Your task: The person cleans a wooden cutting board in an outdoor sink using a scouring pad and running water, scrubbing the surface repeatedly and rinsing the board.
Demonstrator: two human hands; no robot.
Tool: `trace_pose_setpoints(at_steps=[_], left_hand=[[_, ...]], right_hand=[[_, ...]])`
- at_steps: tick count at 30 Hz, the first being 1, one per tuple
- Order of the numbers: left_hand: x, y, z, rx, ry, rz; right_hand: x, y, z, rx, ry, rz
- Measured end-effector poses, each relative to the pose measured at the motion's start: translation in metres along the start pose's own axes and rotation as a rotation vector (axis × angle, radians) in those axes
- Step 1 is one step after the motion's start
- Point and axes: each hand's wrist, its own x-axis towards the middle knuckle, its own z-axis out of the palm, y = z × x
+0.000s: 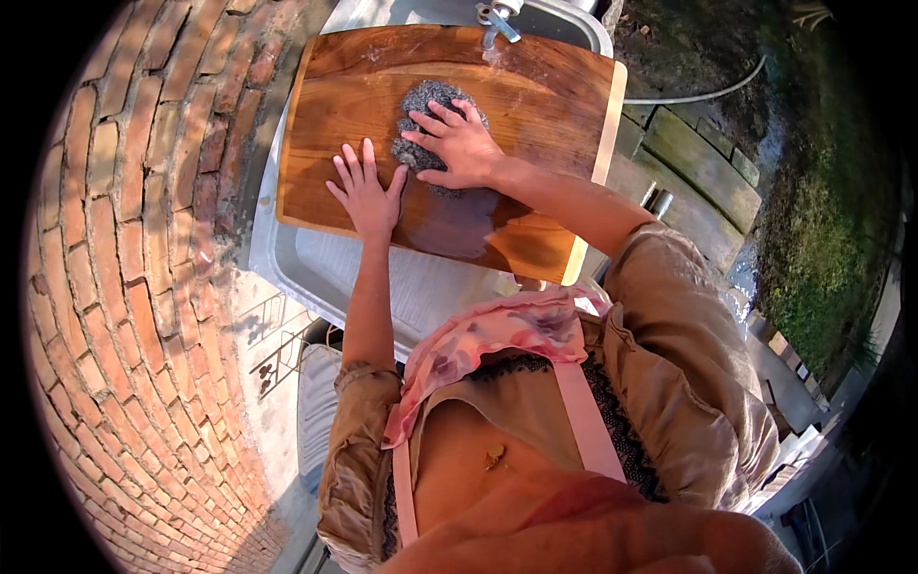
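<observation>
A large brown wooden board with pale end strips lies across a metal sink. Its surface is wet and glossy in places. My right hand holds a dark grey, fuzzy scouring pad against the board from above, fingers spread over it and thumb near its lower edge. Beside the pad, to the left, my left hand rests flat on the wood with its fingers apart. It holds nothing.
A tap with a light blue handle stands at the board's far edge. A brick wall rises at the left. To the right are a pale hose, paving slabs and grassy ground. A short metal pipe is near the right forearm.
</observation>
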Motion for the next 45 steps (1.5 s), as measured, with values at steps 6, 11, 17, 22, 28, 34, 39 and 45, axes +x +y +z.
trace_pose_setpoints(at_steps=[6,11,17,22,28,34,39,45], left_hand=[[0.001,-0.001,0.005,0.012,0.065,0.002],[0.005,0.006,-0.001,0.003,0.04,-0.022],[0.004,0.005,-0.004,-0.014,0.041,-0.04],[0.006,0.01,-0.004,-0.048,0.064,-0.04],[0.0,0.005,-0.005,-0.059,0.086,-0.054],[0.002,0.006,0.0,-0.08,0.117,-0.06],[-0.001,0.003,0.0,-0.08,0.125,-0.069],[0.001,0.007,-0.005,-0.06,0.087,-0.089]], right_hand=[[-0.02,0.062,-0.061,1.49,0.488,0.741],[0.048,0.11,-0.037,1.867,0.569,0.882],[0.076,0.137,-0.029,2.013,0.587,0.951],[0.053,0.18,-0.043,1.867,0.229,1.067],[0.02,0.187,-0.14,1.511,0.276,1.042],[0.057,0.14,-0.211,0.942,-0.097,0.658],[0.064,0.13,-0.208,0.631,-0.054,0.533],[0.004,0.15,-0.136,1.281,0.105,1.076]])
